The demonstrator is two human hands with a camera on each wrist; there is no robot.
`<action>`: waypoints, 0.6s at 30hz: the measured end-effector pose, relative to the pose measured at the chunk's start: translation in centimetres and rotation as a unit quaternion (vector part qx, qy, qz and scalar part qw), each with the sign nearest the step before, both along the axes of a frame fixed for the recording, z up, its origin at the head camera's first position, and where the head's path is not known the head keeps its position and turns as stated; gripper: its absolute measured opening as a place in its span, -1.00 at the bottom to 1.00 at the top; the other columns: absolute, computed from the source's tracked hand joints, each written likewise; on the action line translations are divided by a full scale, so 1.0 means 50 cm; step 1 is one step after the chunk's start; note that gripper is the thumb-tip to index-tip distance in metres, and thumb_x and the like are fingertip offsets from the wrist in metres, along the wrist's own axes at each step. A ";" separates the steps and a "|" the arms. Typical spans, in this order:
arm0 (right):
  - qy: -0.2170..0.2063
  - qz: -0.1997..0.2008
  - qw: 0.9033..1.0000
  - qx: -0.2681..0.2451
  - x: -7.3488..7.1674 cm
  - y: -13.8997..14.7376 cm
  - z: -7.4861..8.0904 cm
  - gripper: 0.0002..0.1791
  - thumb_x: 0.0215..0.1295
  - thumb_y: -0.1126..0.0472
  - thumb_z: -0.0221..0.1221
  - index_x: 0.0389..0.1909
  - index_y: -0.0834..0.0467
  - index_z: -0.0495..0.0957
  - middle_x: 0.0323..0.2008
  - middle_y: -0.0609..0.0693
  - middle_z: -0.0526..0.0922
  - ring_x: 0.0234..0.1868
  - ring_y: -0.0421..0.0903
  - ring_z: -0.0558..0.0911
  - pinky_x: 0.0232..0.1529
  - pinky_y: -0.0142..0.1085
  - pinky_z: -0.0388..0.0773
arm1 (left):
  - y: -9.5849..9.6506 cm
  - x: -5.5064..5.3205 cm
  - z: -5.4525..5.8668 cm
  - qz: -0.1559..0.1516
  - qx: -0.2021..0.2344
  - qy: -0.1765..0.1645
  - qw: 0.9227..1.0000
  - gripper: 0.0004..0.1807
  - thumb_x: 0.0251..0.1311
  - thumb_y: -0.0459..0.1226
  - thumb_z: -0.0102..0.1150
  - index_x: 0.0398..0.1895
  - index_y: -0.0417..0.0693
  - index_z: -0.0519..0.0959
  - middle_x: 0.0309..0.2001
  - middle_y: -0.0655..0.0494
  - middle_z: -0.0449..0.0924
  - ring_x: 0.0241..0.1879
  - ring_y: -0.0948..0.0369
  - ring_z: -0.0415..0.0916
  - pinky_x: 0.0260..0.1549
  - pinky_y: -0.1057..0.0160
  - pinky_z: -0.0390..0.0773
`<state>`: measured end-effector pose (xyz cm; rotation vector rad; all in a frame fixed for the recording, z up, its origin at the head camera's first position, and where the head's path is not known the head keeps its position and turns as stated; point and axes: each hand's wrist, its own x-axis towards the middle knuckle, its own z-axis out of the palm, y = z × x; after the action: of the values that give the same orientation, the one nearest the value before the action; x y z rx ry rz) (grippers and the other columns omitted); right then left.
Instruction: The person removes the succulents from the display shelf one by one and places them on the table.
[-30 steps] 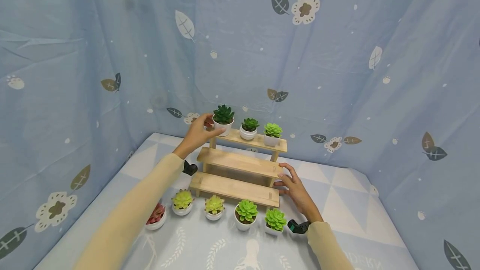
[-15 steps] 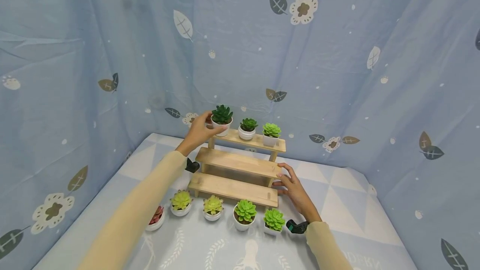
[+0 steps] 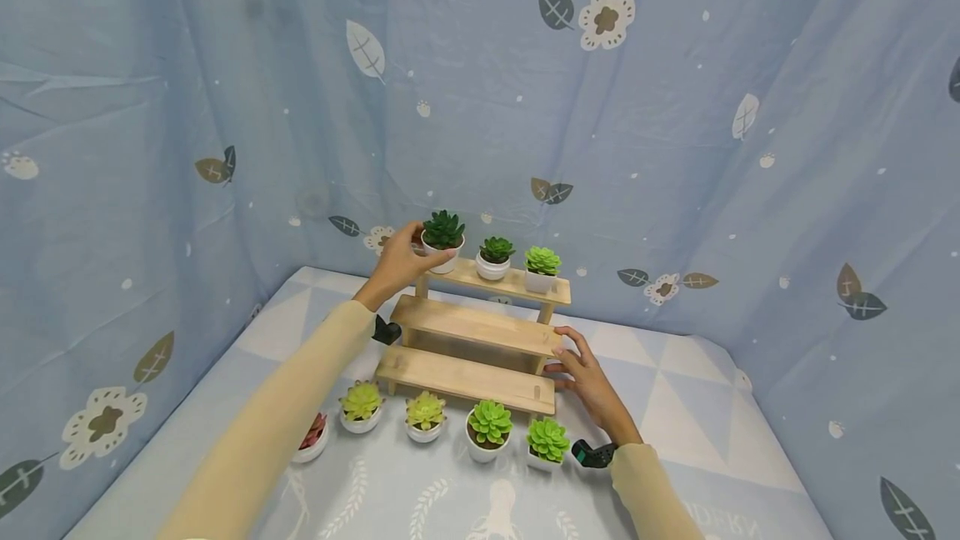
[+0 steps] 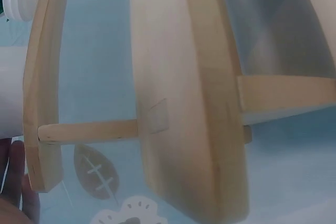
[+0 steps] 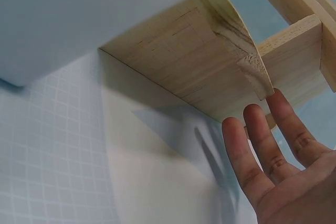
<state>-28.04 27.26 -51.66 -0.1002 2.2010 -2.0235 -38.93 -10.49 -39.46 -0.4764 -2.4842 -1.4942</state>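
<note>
A potted dark green succulent [image 3: 443, 230] in a white pot stands at the left end of the top step of a wooden plant stand [image 3: 474, 325]. My left hand [image 3: 399, 263] holds its pot, thumb across the front and fingers behind. In the left wrist view, fingers [image 4: 14, 182] show beside the white pot [image 4: 10, 93]. My right hand [image 3: 588, 377] grips the right end of the middle step between thumb and index finger. The right wrist view has its other fingers [image 5: 262, 150] extended beside the stand's side, fingertips right at the wood.
A small dark green succulent [image 3: 495, 257] and a light green one [image 3: 541, 267] share the top step. Along the stand's front are a red succulent [image 3: 311, 440], two yellow-green ones [image 3: 361, 404] and two bright green ones [image 3: 488, 430]. A patterned blue curtain [image 3: 480, 90] hangs behind.
The head view shifts very slightly. Both hands stay at the pot and the stand, and the plants keep their places.
</note>
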 end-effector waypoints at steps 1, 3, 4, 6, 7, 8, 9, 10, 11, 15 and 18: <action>0.001 0.001 1.000 0.002 0.000 0.000 0.000 -0.38 0.49 -0.21 0.16 0.47 -0.28 0.20 0.34 0.24 0.41 0.18 0.28 0.56 0.04 0.04 0.59 | -0.001 0.001 0.000 0.000 0.001 0.001 1.000 0.07 0.08 0.31 0.41 0.48 -0.15 0.28 0.26 -0.14 0.39 0.08 -0.03 0.49 0.01 -0.10 0.57; 0.002 0.001 1.000 0.002 0.000 -0.001 0.000 -0.38 0.49 -0.21 0.16 0.47 -0.29 0.20 0.34 0.24 0.41 0.18 0.28 0.56 0.04 0.05 0.59 | -0.001 0.002 0.000 0.001 0.004 0.005 1.000 0.03 0.08 0.30 0.42 0.44 -0.15 0.32 0.21 -0.14 0.42 0.04 -0.02 0.51 -0.03 -0.08 0.58; 0.002 0.001 1.000 0.001 0.000 -0.001 0.000 -0.38 0.49 -0.21 0.16 0.47 -0.29 0.20 0.34 0.24 0.41 0.18 0.28 0.56 0.05 0.05 0.59 | -0.002 0.002 0.000 0.000 0.005 0.007 1.000 0.02 0.07 0.29 0.43 0.42 -0.15 0.33 0.19 -0.13 0.43 0.02 -0.01 0.51 -0.04 -0.08 0.58; 0.003 0.002 1.000 0.001 0.000 -0.001 0.001 -0.37 0.50 -0.21 0.16 0.48 -0.27 0.20 0.34 0.25 0.41 0.19 0.30 0.55 0.05 0.06 0.59 | -0.003 0.004 0.000 -0.001 0.006 0.011 1.000 0.01 0.06 0.29 0.44 0.40 -0.14 0.36 0.15 -0.11 0.46 0.00 0.01 0.53 -0.05 -0.06 0.59; 0.003 0.002 1.000 0.002 0.001 -0.001 0.001 -0.37 0.50 -0.20 0.16 0.48 -0.27 0.19 0.34 0.25 0.41 0.19 0.31 0.54 0.05 0.06 0.59 | -0.003 0.004 0.000 -0.002 0.007 0.011 1.000 0.01 0.05 0.29 0.45 0.40 -0.14 0.36 0.14 -0.10 0.47 -0.01 0.02 0.53 -0.05 -0.06 0.59; 0.003 0.002 1.000 0.002 0.001 -0.001 0.000 -0.37 0.50 -0.20 0.16 0.48 -0.27 0.19 0.34 0.25 0.41 0.20 0.32 0.54 0.05 0.06 0.59 | -0.003 0.005 0.000 -0.004 0.008 0.012 1.000 0.02 0.05 0.30 0.45 0.40 -0.15 0.36 0.13 -0.09 0.48 -0.01 0.02 0.54 -0.05 -0.06 0.60; 0.003 0.001 1.000 0.002 0.001 -0.001 0.000 -0.38 0.50 -0.20 0.16 0.48 -0.27 0.20 0.33 0.25 0.41 0.20 0.33 0.53 0.05 0.06 0.59 | -0.003 0.006 0.000 -0.005 0.008 0.013 1.000 0.03 0.04 0.30 0.45 0.42 -0.15 0.35 0.13 -0.09 0.49 0.00 0.03 0.54 -0.04 -0.05 0.60; 0.003 0.001 1.000 0.002 0.002 -0.001 0.000 -0.38 0.50 -0.20 0.15 0.48 -0.27 0.20 0.33 0.24 0.41 0.21 0.33 0.53 0.05 0.06 0.59 | -0.003 0.007 0.001 -0.006 0.009 0.013 1.000 0.05 0.04 0.31 0.45 0.43 -0.15 0.34 0.14 -0.08 0.49 0.00 0.03 0.54 -0.03 -0.05 0.60; 0.003 0.001 1.000 0.003 0.002 -0.001 0.000 -0.38 0.51 -0.20 0.15 0.48 -0.27 0.20 0.33 0.25 0.41 0.21 0.34 0.52 0.05 0.06 0.59 | -0.003 0.008 0.001 -0.007 0.010 0.014 1.000 0.06 0.03 0.31 0.45 0.44 -0.15 0.34 0.13 -0.07 0.50 0.00 0.04 0.54 -0.03 -0.05 0.60; 0.002 -0.001 1.000 0.003 0.004 -0.001 0.000 -0.39 0.51 -0.19 0.15 0.48 -0.27 0.21 0.32 0.25 0.42 0.23 0.37 0.50 0.05 0.06 0.59 | -0.004 0.012 0.003 -0.009 0.014 0.019 1.000 0.05 0.03 0.31 0.45 0.43 -0.15 0.35 0.11 -0.06 0.51 -0.02 0.04 0.55 -0.03 -0.04 0.60; 0.002 0.000 1.000 0.003 0.005 -0.001 0.000 -0.40 0.52 -0.18 0.14 0.48 -0.26 0.20 0.32 0.25 0.41 0.24 0.38 0.49 0.05 0.06 0.59 | -0.005 0.017 0.003 -0.011 0.018 0.022 1.000 0.03 0.04 0.30 0.46 0.42 -0.15 0.36 0.12 -0.06 0.49 -0.01 0.02 0.54 -0.03 -0.04 0.59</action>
<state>-27.80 27.19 -51.64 -0.1029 2.2104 -2.0175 -38.09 -10.77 -39.29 -0.5256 -2.4224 -1.5154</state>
